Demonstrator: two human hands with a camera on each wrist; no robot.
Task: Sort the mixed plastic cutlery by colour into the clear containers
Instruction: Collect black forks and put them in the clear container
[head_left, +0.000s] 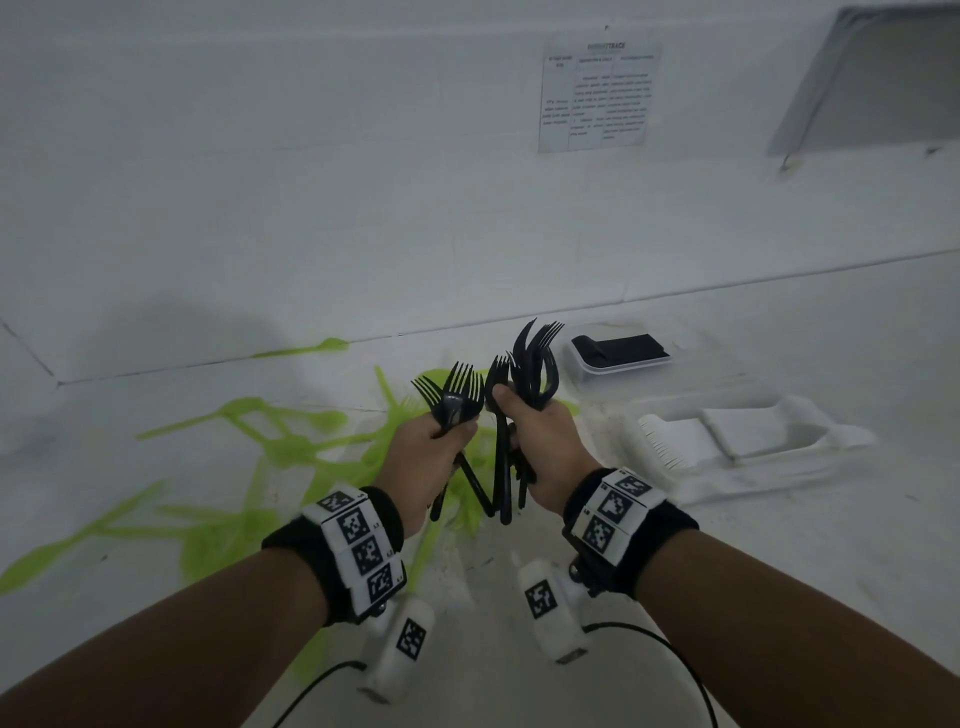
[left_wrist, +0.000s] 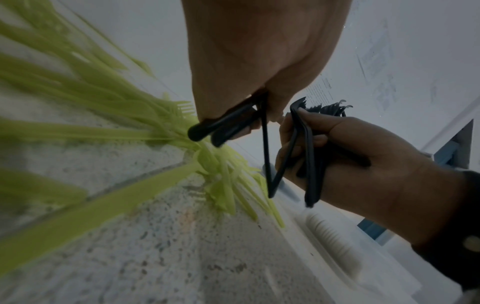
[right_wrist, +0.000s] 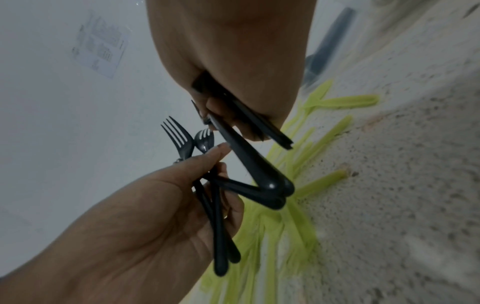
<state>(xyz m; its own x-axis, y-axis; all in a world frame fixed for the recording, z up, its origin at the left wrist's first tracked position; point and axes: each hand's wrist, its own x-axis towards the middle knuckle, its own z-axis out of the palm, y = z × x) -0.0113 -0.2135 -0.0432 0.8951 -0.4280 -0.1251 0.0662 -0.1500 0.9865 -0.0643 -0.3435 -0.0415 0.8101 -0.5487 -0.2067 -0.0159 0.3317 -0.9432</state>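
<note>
head view: the left hand (head_left: 427, 451) has its grip clenched around a bundle of black forks (head_left: 453, 396), tines up. the right hand (head_left: 543, 441) grasps a larger bunch of black cutlery (head_left: 535, 364), close beside the left. under them green cutlery (head_left: 291, 447) lies scattered on the white table (head_left: 779, 571). to the right sit a clear container with black pieces (head_left: 618, 353) and a clear container with white pieces (head_left: 737, 431).

left wrist view: black handles (left_wrist: 223, 125) stick out beneath the left fist; the right hand's bunch touches them.

right wrist view: fingers (right_wrist: 223, 150) curl round the fork stems.
</note>
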